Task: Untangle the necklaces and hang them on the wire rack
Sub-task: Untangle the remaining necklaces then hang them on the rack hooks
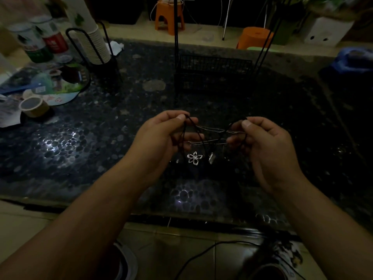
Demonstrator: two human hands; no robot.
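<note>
Here, far left on the table (pixel 84 158) sit a tape roll (pixel 34 107) and a cup stack (pixel 94 43). The left hand (pixel 161 138) pinches the necklaces (pixel 212 136); cords and chains stretch across to the right hand (pixel 268 146), also pinching them. Two pendants (pixel 194 158) dangle between, above the tabletop. The rack (pixel 214 75) stands behind.

A dim home room: pebble-patterned table (pixel 80 142), plastic stools (pixel 169 16), paper cups (pixel 94 41).

No legible text anywhere.
</note>
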